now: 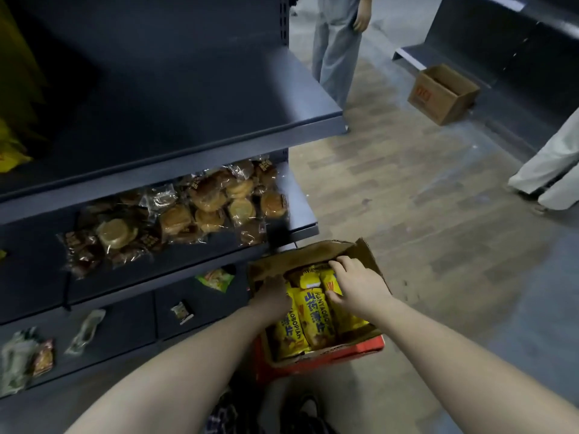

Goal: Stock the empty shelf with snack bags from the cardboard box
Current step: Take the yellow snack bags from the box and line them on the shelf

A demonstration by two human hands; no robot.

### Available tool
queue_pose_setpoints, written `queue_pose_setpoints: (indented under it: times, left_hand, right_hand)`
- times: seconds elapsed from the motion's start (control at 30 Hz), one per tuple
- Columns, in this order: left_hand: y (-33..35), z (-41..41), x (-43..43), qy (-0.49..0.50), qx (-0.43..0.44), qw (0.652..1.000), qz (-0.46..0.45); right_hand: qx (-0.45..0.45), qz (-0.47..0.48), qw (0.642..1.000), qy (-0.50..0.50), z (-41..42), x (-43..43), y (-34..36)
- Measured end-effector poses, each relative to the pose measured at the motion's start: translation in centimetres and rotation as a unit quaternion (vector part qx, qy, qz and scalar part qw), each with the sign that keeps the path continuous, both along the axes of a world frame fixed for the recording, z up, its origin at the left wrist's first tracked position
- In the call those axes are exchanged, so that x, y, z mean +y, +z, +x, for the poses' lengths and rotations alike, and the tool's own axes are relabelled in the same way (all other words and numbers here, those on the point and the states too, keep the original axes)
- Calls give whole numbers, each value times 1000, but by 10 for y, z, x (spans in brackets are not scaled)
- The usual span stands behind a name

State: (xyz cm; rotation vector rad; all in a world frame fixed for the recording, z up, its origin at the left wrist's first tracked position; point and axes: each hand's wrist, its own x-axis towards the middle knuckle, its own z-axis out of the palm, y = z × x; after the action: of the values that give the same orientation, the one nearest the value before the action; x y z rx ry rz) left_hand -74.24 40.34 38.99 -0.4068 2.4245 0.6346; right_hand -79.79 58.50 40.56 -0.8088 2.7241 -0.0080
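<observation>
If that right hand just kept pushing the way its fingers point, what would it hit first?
The yellow snack bags: the right hand curls its fingers over their tops inside the cardboard box. Beyond them likely comes the box's far wall, though depth is hard to judge.

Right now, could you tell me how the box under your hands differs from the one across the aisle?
The near box holds yellow snack bags, left hand and right hand reaching in; the far box shows none. The near box has a red base; the far box is brown with red print. Both are open cardboard.
</observation>
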Motion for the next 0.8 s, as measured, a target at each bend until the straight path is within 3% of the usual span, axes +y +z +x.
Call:
queue_pose_setpoints:
  times: [0.27, 0.53, 0.8]
  left_hand:
    - [-45, -13, 20, 212, -68, 974, 48]
    - [-73, -26, 43, 431, -56, 899, 50]
    - [-88, -26, 46, 486, -18, 872, 52]
  right_hand:
    - [-82, 35, 991, -95, -4, 0, -56]
    - [-97, 55, 981, -160, -4, -11, -90]
    - [-150, 12, 959, -240, -14, -18, -109]
